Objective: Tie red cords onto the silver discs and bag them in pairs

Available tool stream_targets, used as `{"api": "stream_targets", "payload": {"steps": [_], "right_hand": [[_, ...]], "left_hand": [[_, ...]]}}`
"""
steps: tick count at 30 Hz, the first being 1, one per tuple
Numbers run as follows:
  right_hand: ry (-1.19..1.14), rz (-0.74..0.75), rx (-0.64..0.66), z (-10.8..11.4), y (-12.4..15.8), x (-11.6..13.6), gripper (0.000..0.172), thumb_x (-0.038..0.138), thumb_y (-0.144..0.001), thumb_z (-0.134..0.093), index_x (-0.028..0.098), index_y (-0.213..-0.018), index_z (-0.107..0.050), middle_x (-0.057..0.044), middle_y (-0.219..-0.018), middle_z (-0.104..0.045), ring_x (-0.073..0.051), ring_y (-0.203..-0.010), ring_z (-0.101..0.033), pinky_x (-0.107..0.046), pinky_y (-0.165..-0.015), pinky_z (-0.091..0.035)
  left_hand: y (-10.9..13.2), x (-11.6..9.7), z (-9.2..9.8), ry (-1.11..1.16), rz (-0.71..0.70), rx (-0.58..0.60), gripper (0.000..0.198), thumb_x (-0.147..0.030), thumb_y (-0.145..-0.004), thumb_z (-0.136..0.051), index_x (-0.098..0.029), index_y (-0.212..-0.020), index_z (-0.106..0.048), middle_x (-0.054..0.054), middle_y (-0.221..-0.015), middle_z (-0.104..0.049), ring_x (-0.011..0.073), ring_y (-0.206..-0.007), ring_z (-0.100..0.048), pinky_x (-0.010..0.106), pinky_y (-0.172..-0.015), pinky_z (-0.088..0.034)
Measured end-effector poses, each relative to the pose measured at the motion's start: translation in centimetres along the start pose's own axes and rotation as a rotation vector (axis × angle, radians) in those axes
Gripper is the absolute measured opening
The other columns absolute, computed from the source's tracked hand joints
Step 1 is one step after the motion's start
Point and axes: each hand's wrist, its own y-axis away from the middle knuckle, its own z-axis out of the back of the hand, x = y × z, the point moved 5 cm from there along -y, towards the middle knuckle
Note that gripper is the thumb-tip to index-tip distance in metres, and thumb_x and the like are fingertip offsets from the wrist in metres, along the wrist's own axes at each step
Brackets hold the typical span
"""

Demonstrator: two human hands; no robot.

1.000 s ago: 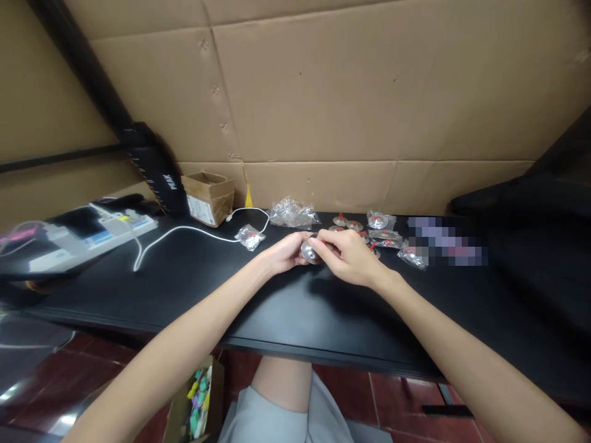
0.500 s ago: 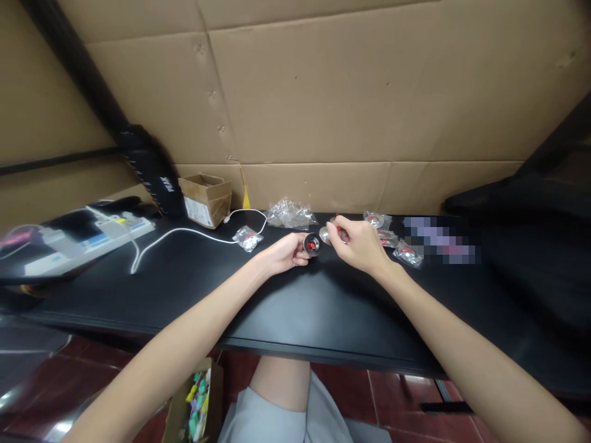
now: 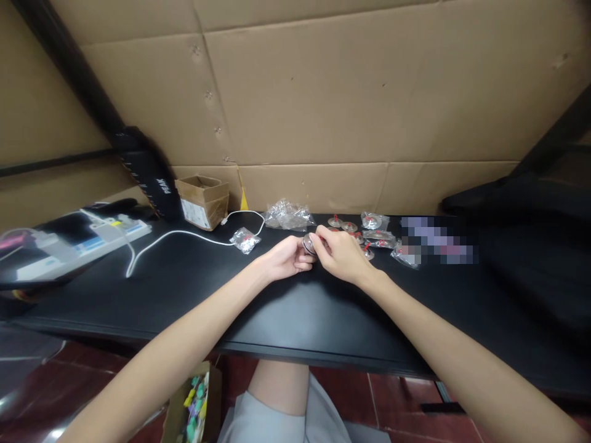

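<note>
In the head view my left hand (image 3: pixel 287 256) is closed around a small round metal cup (image 3: pixel 305 248), whose open side faces right. My right hand (image 3: pixel 340 253) pinches a small shiny metal disc (image 3: pixel 309 242) by a red part, mostly hidden by the fingers. Disc and cup meet at the cup's mouth, above the black table; whether the disc sits fully on it I cannot tell. Just beyond my right hand lie several similar discs with red loops (image 3: pixel 348 227), and a plastic-bagged one (image 3: pixel 375 220) is behind them.
A clear plastic heap (image 3: pixel 290 215) and a cardboard box (image 3: pixel 203 200) stand at the back of the black table (image 3: pixel 295 320). A small bagged item (image 3: pixel 245 240) lies by a white cable (image 3: pixel 180 231). A power strip (image 3: pixel 69 249) is at left; a carton (image 3: pixel 184 403) stands below.
My right hand has moved left, bringing the disc from beside the cup onto its mouth. The red contents of the cup are now covered, and the loose discs behind have come into view.
</note>
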Motion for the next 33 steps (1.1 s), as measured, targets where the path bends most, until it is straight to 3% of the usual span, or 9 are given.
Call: {"api": "stream_targets", "payload": {"steps": [9, 11, 13, 17, 22, 26, 29, 33], "right_hand": [[-0.066, -0.060, 0.090, -0.8, 0.0, -1.0, 0.031, 0.039, -0.109, -0.040, 0.023, -0.086, -0.052, 0.000, -0.068, -0.058, -0.017, -0.062, -0.053, -0.028, -0.061, -0.026], [-0.102, -0.081, 0.120, -1.1, 0.1, -1.3, 0.031, 0.040, -0.110, -0.040, 0.023, -0.088, -0.054, 0.000, -0.070, -0.060, -0.017, -0.064, -0.055, -0.028, -0.061, -0.027], [-0.130, -0.104, 0.139, -1.4, 0.1, -1.5, 0.031, 0.041, -0.110, -0.040, 0.023, -0.088, -0.054, 0.000, -0.072, -0.062, -0.017, -0.065, -0.057, -0.027, -0.061, -0.028], [-0.160, -0.131, 0.134, -1.6, 0.1, -1.8, 0.030, 0.041, -0.109, -0.043, 0.023, -0.088, -0.053, 0.001, -0.072, -0.062, -0.016, -0.063, -0.056, -0.027, -0.061, -0.029], [-0.219, -0.137, 0.121, -1.4, 0.1, -1.9, 0.034, 0.041, -0.110, -0.040, 0.022, -0.084, -0.051, 0.001, -0.074, -0.062, -0.016, -0.066, -0.057, -0.027, -0.063, -0.032], [-0.398, -0.197, -0.005, -1.2, -0.1, -2.7, 0.040, 0.043, -0.110, -0.035, 0.022, -0.082, -0.053, 0.001, -0.071, -0.061, -0.015, -0.068, -0.059, -0.027, -0.067, -0.041], [-0.604, -0.358, -0.080, -1.9, 0.0, -3.9, 0.030, 0.044, -0.106, -0.044, 0.022, -0.089, -0.057, 0.003, -0.068, -0.060, -0.012, -0.051, -0.055, -0.025, -0.052, -0.041], [-0.889, -0.563, 0.018, -3.8, 0.2, -4.5, 0.028, 0.049, -0.095, -0.061, 0.022, -0.094, -0.057, 0.004, -0.064, -0.061, -0.012, -0.036, -0.054, -0.023, -0.033, -0.036]], "left_hand": [[-0.1, -0.1, 0.1, -0.087, -0.074, -0.066, 0.013, -0.004, -0.077, -0.055, -0.015, -0.077, -0.050, -0.004, -0.068, -0.040, 0.0056, -0.047, -0.040, 0.016, -0.041, -0.023], [-0.2, -0.2, 0.4, -0.110, -0.088, -0.091, 0.010, -0.015, -0.086, -0.058, -0.016, -0.078, -0.051, -0.003, -0.069, -0.043, 0.0068, -0.049, -0.043, 0.016, -0.041, -0.026], [-0.2, -0.2, 0.5, -0.127, -0.090, -0.095, 0.022, -0.032, -0.092, -0.063, -0.016, -0.080, -0.052, -0.002, -0.071, -0.048, 0.0082, -0.051, -0.047, 0.017, -0.042, -0.029], [-0.3, -0.6, 0.5, -0.203, -0.137, -0.053, 0.036, -0.048, -0.089, -0.073, -0.016, -0.085, -0.057, -0.001, -0.074, -0.056, 0.0102, -0.058, -0.058, 0.019, -0.050, -0.040], [-0.2, -1.0, 0.7, -0.268, -0.218, -0.125, 0.024, -0.037, -0.094, -0.065, -0.014, -0.088, -0.060, 0.002, -0.076, -0.063, 0.0134, -0.061, -0.066, 0.022, -0.056, -0.046], [-0.3, -1.1, 0.8, -0.274, -0.253, -0.175, 0.013, -0.025, -0.096, -0.058, -0.013, -0.091, -0.060, 0.005, -0.082, -0.066, 0.0122, -0.060, -0.065, 0.022, -0.055, -0.046], [-0.3, -1.0, 0.8, -0.253, -0.283, -0.200, 0.012, -0.025, -0.097, -0.061, -0.016, -0.091, -0.055, 0.004, -0.081, -0.065, 0.0124, -0.059, -0.063, 0.022, -0.053, -0.046], [-0.2, -1.2, 0.9, -0.302, -0.340, -0.226, 0.014, -0.025, -0.098, -0.062, -0.018, -0.092, -0.051, 0.004, -0.080, -0.065, 0.0121, -0.059, -0.062, 0.021, -0.052, -0.046]]}}
